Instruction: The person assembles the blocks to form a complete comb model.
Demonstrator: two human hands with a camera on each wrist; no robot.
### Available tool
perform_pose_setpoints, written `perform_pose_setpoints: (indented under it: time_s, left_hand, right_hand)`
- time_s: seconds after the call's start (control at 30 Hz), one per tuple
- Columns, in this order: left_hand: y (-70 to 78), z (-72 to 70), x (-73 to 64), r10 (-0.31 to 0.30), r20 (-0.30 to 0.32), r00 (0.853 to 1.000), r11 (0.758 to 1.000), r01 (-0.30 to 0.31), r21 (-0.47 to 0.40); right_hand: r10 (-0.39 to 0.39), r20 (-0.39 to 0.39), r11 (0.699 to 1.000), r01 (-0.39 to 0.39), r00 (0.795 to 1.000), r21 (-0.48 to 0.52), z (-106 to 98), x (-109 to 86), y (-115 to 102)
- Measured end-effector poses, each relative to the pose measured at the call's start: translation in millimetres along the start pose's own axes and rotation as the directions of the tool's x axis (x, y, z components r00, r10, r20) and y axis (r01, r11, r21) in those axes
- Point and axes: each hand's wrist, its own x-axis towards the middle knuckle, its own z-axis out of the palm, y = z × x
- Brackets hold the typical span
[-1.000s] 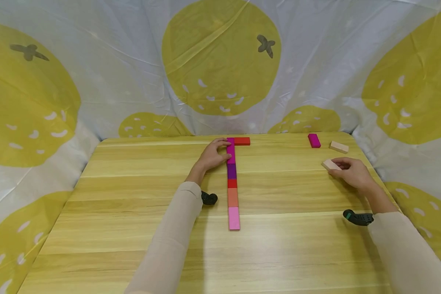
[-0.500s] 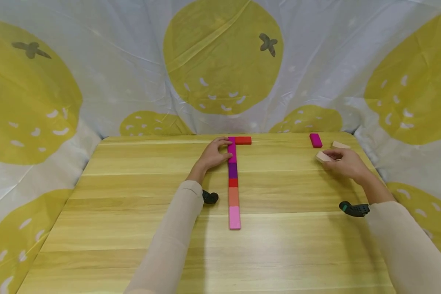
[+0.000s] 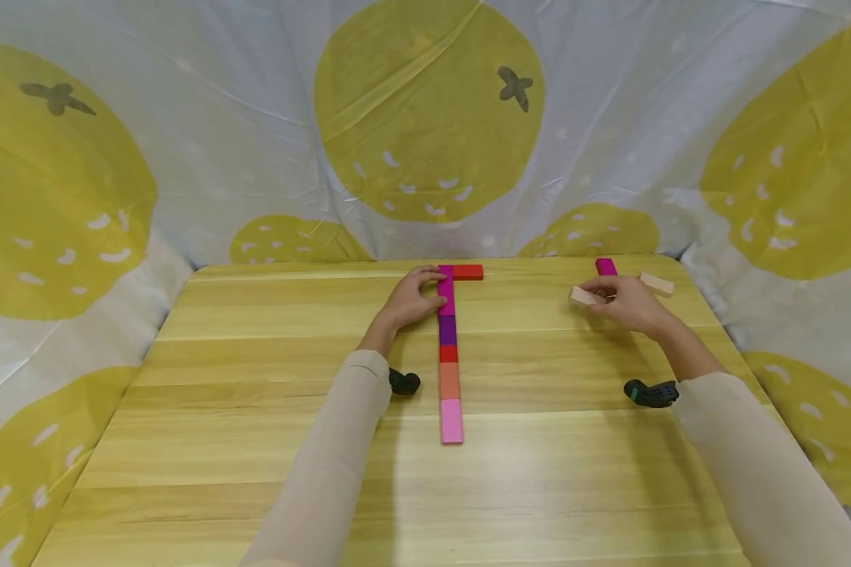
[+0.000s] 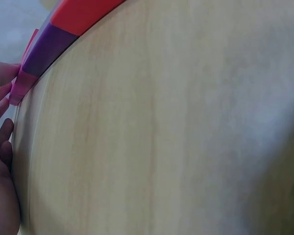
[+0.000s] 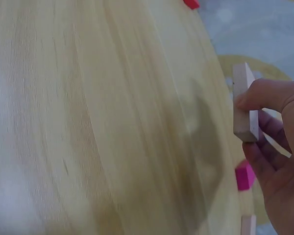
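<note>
A straight row of coloured blocks runs toward me: magenta [image 3: 447, 290], purple [image 3: 447, 330], red [image 3: 448, 353], orange [image 3: 450, 381] and pink [image 3: 451, 421]. Another red block [image 3: 468, 272] lies crosswise at the row's far end. My left hand [image 3: 407, 299] rests at the magenta part, thumb and fingertips spread along it from the left side. At the right, my right hand [image 3: 633, 305] pinches a plain wooden block [image 5: 241, 117] between thumb and fingers, raised over the table with its shadow beneath.
At the back right lie a magenta block [image 3: 606, 267], partly hidden by my right hand, and another plain wooden block [image 3: 656, 284]. A cloth printed with big yellow fruit [image 3: 429, 110] hangs behind the table [image 3: 255, 441]. Dark camera mounts [image 3: 651, 393] stick out from the wrists.
My right hand has carried the wooden block up and left, past the front of the loose magenta block. My left hand has stayed at the row.
</note>
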Motion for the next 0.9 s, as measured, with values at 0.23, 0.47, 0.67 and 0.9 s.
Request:
perform_pose_setpoints:
  time_s: [0.23,0.47,0.67,0.9]
  left_hand:
    - [-0.3,0.1,0.5,0.009,-0.002,1.0,1.0,-0.009,0.002]
    - [-1.0,-0.5,1.0,0.018,0.0,1.0,1.0,-0.018,0.014]
    - [-1.2,-0.4,1.1,0.014,-0.001,1.0,1.0,-0.014,0.009]
    - [-1.0,0.8,0.0,0.01,0.002,1.0,1.0,-0.01,-0.007]
  right_hand:
    - [-0.083,0.022,0.996,0.083,0.996,-0.006,15,18.1,-20]
    - [-0.118,0.022,0.993,0.118,0.993,-0.006,35,36.6,-37]
    - [-0.158,0.028,0.987,0.159,0.987,-0.031,52,48.9,-51]
    - [-0.186,0.034,0.982,0.187,0.982,-0.029,67,57.8,-64]
